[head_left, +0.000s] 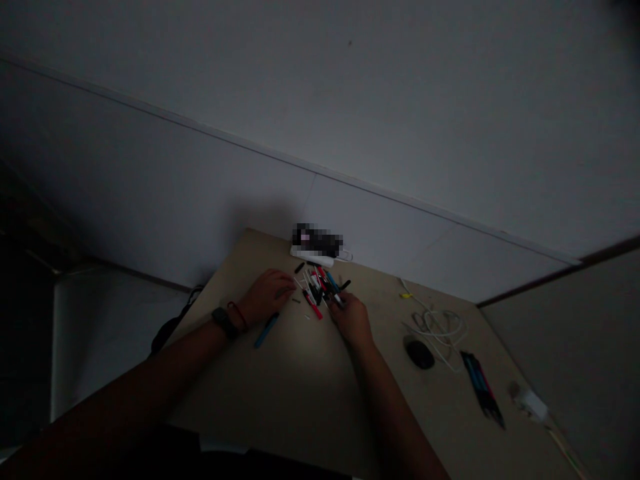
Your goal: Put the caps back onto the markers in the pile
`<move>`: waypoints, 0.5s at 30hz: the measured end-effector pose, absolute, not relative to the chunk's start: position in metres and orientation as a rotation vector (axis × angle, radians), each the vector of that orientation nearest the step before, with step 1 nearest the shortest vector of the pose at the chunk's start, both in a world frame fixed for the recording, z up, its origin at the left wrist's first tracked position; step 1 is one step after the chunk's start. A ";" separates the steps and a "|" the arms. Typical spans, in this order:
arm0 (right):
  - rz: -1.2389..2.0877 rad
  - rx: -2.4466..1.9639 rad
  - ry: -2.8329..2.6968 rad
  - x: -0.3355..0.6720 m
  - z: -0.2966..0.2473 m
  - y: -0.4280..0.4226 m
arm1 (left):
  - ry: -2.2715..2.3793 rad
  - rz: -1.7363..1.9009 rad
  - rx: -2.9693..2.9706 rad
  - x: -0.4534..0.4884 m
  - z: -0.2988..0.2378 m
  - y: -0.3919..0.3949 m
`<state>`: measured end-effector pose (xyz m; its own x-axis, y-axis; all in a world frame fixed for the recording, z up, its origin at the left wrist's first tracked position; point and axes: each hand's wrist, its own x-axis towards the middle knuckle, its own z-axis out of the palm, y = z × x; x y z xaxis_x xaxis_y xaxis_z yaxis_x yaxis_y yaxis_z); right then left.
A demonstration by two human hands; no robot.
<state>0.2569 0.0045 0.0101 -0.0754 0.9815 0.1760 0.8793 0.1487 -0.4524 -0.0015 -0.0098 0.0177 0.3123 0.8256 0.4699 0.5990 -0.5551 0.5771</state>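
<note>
A loose pile of pens (316, 287) in black, white, red and blue lies on the table in front of me. My left hand (270, 293) rests at the pile's left side, its fingers stretched toward the nearest pens and holding nothing that I can make out. At the right side, my right hand (353, 321) has its fingers closed around a black-and-white pen (339, 299). A red pen (314, 307) sticks out toward me from the pile. Below my left wrist lies a single blue pen (267, 330). The dim light blurs fine details.
Behind the pile, a white box-like thing (313, 257) with a pixelated top stands against the wall. To the right are a black mouse (419, 353), a coiled white cable (440, 328), a row of several pens (481, 387) and a white plug (532, 404) on the table (310, 380).
</note>
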 end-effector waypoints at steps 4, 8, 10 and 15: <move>0.329 -1.762 -1.965 0.254 0.012 0.003 | 1.246 1.117 2.261 0.000 0.020 -0.011; 0.350 -1.743 -1.930 0.251 0.016 0.001 | 1.122 1.138 2.259 0.005 0.024 -0.015; 0.372 -1.725 -1.892 0.250 0.019 0.000 | 1.050 1.124 2.266 0.008 0.026 -0.019; 0.420 -1.630 -1.801 0.245 0.029 -0.007 | 0.909 1.100 2.263 0.016 0.034 -0.030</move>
<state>0.2445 -0.0074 0.0289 -0.0017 0.9665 0.2566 0.7531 0.1701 -0.6355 0.0157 -0.0302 0.0339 0.4615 0.7291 0.5054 0.3593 -0.6745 0.6450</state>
